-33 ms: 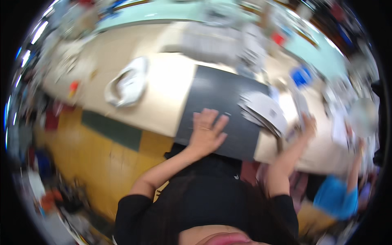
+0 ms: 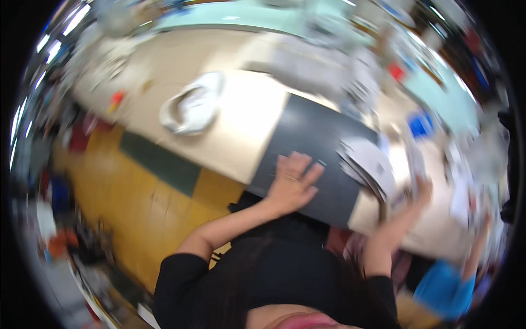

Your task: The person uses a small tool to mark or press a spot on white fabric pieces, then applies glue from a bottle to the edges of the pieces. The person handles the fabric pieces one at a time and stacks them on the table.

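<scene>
My left hand [image 2: 295, 185] lies flat with fingers spread on a dark grey board [image 2: 307, 131], holding nothing. On the board's right edge rests a fanned stack of pale grey cut pieces [image 2: 368, 164], apart from that hand. Farther right, my right hand [image 2: 422, 192] reaches to the lower end of a long pale grey piece [image 2: 415, 158] and seems to touch it. Motion blur smears its fingers, so their grip does not show. To the left of the board sits a rounded white cloth-like item [image 2: 194, 107] with an opening in it.
Behind the board are long rows of grey stacked pieces [image 2: 307, 66]. A blue container [image 2: 420, 125] and a red object [image 2: 395, 71] stand at the right. A co-worker in a blue sleeve [image 2: 444, 288] is at the lower right. A small red-orange item [image 2: 116, 100] lies at the left.
The whole view has turned a little, so the table and its things appear shifted right and tilted. My left hand stays flat on the board; my right hand remains by the long grey piece.
</scene>
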`<action>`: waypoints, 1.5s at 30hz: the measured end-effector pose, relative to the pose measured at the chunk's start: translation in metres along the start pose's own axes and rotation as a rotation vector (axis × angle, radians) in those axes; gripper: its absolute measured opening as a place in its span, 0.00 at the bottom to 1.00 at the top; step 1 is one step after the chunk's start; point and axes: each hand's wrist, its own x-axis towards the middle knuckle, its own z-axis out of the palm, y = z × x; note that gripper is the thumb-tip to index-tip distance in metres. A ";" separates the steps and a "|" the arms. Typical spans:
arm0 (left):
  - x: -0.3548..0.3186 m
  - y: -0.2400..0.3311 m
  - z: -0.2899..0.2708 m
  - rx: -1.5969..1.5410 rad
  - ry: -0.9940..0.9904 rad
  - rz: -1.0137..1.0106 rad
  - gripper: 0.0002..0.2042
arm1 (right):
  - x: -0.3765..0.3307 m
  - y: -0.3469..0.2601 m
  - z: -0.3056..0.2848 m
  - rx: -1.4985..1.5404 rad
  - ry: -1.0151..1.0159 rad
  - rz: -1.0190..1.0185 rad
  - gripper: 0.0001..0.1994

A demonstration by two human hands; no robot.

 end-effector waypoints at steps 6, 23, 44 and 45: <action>-0.003 0.003 0.004 -0.007 -0.038 0.001 0.36 | -0.210 0.002 0.098 0.763 0.447 -0.718 0.22; -0.003 -0.013 -0.006 -0.420 0.165 -0.059 0.48 | -0.172 -0.023 0.087 -0.378 0.384 -1.345 0.08; -0.025 -0.076 -0.051 -0.286 0.164 -0.140 0.24 | -0.168 -0.003 0.206 -0.700 -0.211 -1.433 0.18; -0.023 -0.075 -0.050 -0.304 0.178 -0.126 0.24 | -0.167 -0.001 0.206 -0.655 -0.268 -1.429 0.18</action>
